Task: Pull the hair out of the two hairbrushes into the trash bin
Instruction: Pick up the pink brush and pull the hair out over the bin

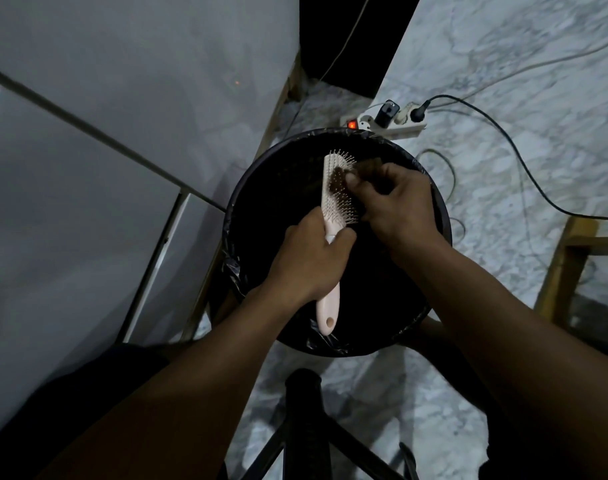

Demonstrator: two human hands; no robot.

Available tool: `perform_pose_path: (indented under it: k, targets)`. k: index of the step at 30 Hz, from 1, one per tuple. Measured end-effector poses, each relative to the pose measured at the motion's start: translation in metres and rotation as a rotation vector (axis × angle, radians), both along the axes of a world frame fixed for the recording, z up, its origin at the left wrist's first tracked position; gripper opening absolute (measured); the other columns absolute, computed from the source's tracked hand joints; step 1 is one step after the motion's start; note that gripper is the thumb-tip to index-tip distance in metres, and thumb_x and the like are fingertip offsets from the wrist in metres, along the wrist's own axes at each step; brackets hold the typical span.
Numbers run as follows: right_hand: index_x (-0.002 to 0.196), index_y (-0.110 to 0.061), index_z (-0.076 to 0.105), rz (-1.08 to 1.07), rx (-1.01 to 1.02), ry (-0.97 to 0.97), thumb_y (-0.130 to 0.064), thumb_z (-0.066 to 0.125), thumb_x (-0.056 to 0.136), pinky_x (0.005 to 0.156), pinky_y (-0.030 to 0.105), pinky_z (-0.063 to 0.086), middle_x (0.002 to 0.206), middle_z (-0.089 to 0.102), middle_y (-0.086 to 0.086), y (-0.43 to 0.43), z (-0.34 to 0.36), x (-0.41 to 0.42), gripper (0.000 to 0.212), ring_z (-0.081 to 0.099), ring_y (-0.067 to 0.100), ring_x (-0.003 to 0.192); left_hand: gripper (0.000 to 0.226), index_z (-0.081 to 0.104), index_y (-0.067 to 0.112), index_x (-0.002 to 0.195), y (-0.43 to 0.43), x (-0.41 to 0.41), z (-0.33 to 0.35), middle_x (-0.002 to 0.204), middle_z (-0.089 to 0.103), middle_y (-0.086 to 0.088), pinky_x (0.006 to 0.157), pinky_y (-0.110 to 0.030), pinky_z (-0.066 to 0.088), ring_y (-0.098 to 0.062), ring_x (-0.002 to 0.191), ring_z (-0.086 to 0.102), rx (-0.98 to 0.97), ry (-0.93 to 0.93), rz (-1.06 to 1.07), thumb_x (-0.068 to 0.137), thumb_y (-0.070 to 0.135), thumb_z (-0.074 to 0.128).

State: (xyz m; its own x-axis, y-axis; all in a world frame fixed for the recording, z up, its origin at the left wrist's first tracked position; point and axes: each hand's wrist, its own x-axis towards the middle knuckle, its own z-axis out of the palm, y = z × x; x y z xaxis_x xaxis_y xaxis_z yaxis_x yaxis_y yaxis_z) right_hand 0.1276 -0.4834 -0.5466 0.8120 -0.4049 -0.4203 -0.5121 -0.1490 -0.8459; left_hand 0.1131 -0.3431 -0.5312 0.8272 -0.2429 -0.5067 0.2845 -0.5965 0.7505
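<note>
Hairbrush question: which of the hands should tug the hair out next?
The right hand. Its fingers already pinch the hair at the bristles above the trash bin, while the left hand is busy gripping the pink hairbrush handle.

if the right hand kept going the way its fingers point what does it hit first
The right hand points left into the pink hairbrush bristles and their trapped hair; it already seems to touch them.

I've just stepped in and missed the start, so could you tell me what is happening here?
A person is cleaning a pink hairbrush over a black-lined trash bin. The left hand grips the brush's handle, while the right hand pinches a clump of hair at the bristles. A second brush is not in view.
</note>
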Motion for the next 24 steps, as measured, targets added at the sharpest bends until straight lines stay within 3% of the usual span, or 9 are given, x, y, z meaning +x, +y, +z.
perform_pose_path:
  k: [2,6,8,12,17,21,24]
  targets:
    - [0.09,-0.021,0.076,-0.053,0.094,-0.007,-0.031,0.074,0.083,0.077,0.043,0.059,0.087,0.078,0.004,-0.0016,0.0019,-0.0007,0.013,0.073,0.019,0.078,0.015,0.059,0.021,0.086,-0.0007,-0.0002,-0.0006,0.074,0.066,0.005,0.059,-0.027,0.043,-0.008,0.069,0.064,-0.01,-0.005,0.006,0.089,0.035,0.056]
    - [0.112,0.0,0.068,-0.195,0.443,0.076,-0.015,0.061,0.096,0.07,0.037,0.061,0.094,0.075,0.011,0.0007,0.008,0.0014,0.023,0.074,0.019,0.078,0.016,0.06,0.019,0.087,0.0008,0.002,-0.0023,0.076,0.066,0.004,0.06,-0.027,0.043,-0.01,0.071,0.065,0.005,0.001,0.022,0.089,0.035,0.055]
    - [0.108,-0.005,0.07,-0.163,0.42,0.088,-0.029,0.071,0.089,0.073,0.039,0.057,0.097,0.077,0.008,0.0028,0.0105,0.0021,0.031,0.075,0.019,0.082,0.017,0.06,0.018,0.09,0.0012,0.0021,-0.0023,0.077,0.066,0.004,0.06,-0.027,0.043,-0.009,0.072,0.065,0.005,0.008,0.014,0.09,0.035,0.056]
    - [0.097,-0.011,0.077,-0.035,0.13,-0.003,-0.039,0.085,0.068,0.088,0.044,0.06,0.092,0.08,0.003,0.0065,0.0088,-0.0011,0.041,0.076,0.018,0.09,0.015,0.059,0.021,0.092,-0.0009,-0.0013,-0.0034,0.078,0.066,0.006,0.057,-0.022,0.041,-0.005,0.071,0.064,0.016,0.019,-0.038,0.091,0.036,0.056]
    - [0.084,-0.015,0.074,-0.006,-0.054,-0.012,-0.042,0.077,0.079,0.082,0.045,0.06,0.083,0.078,0.002,0.0001,0.0067,0.0023,0.027,0.074,0.014,0.08,0.021,0.062,0.019,0.099,-0.0003,-0.0005,-0.0059,0.086,0.069,0.006,0.062,-0.021,0.047,-0.006,0.077,0.066,0.021,0.005,-0.056,0.09,0.038,0.056]
    - [0.084,-0.017,0.069,-0.14,0.092,-0.025,-0.025,0.066,0.091,0.09,0.048,0.057,0.087,0.076,0.006,0.0017,0.0085,0.0051,0.011,0.074,0.023,0.089,0.023,0.059,0.017,0.098,0.0008,0.0042,-0.0055,0.085,0.068,0.003,0.066,-0.031,0.05,-0.012,0.078,0.066,0.006,-0.013,-0.021,0.089,0.038,0.055]
    - [0.097,-0.018,0.07,-0.144,0.179,-0.028,-0.038,0.071,0.083,0.094,0.047,0.057,0.099,0.076,0.005,0.0016,0.0118,0.0067,0.024,0.073,0.02,0.098,0.024,0.058,0.015,0.098,0.0011,0.0048,-0.0053,0.087,0.067,0.001,0.066,-0.031,0.049,-0.014,0.078,0.065,0.008,-0.012,-0.019,0.089,0.038,0.055]
